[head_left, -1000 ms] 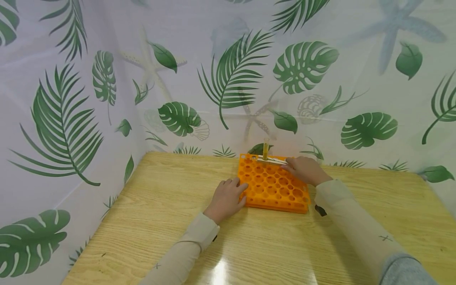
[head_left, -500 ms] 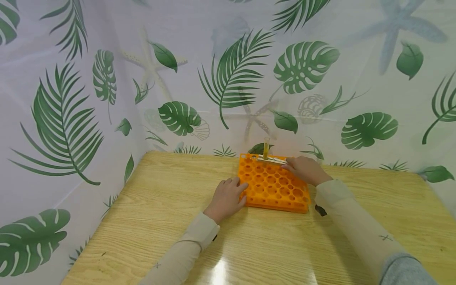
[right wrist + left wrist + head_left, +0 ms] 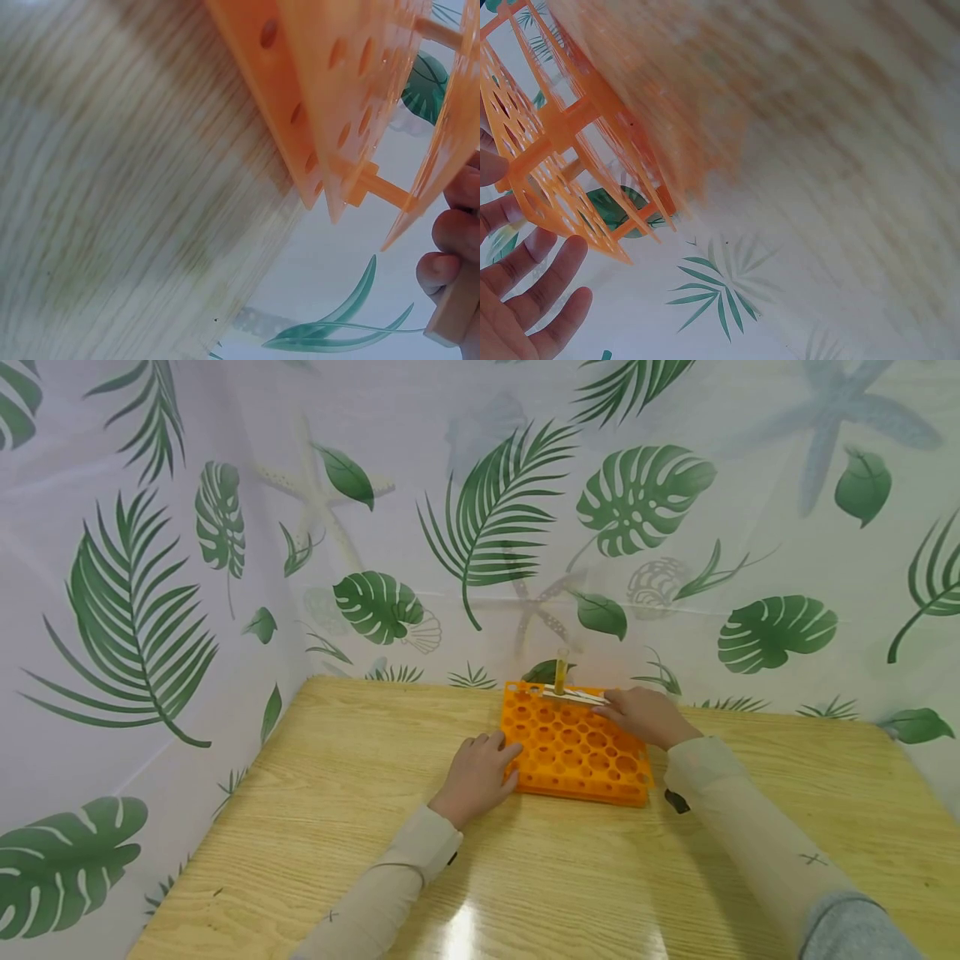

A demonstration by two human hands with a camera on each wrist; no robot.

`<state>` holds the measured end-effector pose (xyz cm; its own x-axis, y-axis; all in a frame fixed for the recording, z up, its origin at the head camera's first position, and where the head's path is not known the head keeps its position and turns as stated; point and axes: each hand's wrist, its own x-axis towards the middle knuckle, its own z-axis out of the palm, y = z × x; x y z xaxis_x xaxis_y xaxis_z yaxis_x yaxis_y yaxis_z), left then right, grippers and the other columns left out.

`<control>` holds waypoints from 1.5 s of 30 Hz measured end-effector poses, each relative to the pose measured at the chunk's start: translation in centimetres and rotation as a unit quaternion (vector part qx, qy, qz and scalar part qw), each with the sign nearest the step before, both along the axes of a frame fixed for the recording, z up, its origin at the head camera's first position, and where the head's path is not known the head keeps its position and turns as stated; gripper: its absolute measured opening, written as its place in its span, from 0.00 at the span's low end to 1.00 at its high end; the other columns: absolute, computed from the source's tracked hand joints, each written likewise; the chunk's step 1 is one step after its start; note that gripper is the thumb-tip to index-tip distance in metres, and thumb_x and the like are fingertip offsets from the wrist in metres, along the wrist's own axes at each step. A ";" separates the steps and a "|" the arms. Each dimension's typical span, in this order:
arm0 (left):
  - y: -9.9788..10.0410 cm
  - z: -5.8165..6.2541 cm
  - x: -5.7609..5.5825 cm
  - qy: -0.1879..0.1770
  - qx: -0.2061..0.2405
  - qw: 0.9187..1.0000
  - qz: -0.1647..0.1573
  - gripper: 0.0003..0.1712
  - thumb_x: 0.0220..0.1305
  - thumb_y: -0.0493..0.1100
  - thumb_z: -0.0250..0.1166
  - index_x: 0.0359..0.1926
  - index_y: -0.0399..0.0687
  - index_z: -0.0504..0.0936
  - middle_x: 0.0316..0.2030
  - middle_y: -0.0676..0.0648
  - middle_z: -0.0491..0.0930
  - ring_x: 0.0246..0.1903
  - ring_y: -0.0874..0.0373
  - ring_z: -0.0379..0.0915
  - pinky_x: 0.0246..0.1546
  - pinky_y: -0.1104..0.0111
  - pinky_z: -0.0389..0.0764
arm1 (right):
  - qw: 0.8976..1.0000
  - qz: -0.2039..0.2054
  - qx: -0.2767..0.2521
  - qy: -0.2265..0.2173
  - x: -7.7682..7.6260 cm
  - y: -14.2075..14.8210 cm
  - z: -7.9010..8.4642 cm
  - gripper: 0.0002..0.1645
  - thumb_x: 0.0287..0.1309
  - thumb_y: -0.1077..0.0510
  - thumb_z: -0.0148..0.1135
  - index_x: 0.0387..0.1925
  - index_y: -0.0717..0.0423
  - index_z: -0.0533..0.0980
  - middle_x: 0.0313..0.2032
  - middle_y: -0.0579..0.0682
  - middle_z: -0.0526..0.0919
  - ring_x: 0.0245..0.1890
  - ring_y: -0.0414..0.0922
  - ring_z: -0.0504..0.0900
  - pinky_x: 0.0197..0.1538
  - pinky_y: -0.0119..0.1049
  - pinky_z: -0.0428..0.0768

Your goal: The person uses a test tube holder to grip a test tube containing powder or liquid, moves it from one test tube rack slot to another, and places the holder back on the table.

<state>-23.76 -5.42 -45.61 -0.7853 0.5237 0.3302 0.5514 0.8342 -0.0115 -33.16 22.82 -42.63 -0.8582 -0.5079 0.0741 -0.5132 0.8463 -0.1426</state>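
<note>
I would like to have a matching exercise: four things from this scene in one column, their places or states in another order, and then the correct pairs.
Things:
1. clear, slender test tube
2. orange plastic rack with round holes
3. slim wooden clamp
4. left hand

Places or states:
A. held by the right hand
B. at the rack's left side
C. upright, with yellow contents
D. standing on the pale wooden table

Pairs: 1-C, 2-D, 3-A, 4-B
</note>
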 end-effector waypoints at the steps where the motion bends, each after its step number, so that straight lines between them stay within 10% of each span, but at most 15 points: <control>1: 0.0 0.0 0.0 0.000 0.000 1.000 0.000 0.11 0.63 0.49 0.59 0.46 0.56 0.77 0.35 0.50 0.73 0.28 0.57 0.68 0.33 0.66 0.70 | 1.000 -0.002 0.000 -0.002 0.0 0.0 0.0 0.19 0.63 0.48 0.55 0.42 0.61 0.77 0.30 0.53 0.84 0.26 0.47 0.81 0.35 0.46 0.79; 45: 0.0 -0.1 -0.2 -0.005 -0.001 1.000 0.002 0.13 0.64 0.50 0.58 0.48 0.56 0.78 0.35 0.51 0.73 0.29 0.57 0.68 0.35 0.65 0.73 | 1.000 -0.011 0.006 0.011 0.0 -0.2 0.4 0.22 0.65 0.48 0.52 0.17 0.51 0.66 0.14 0.45 0.63 0.16 0.41 0.62 0.30 0.37 0.66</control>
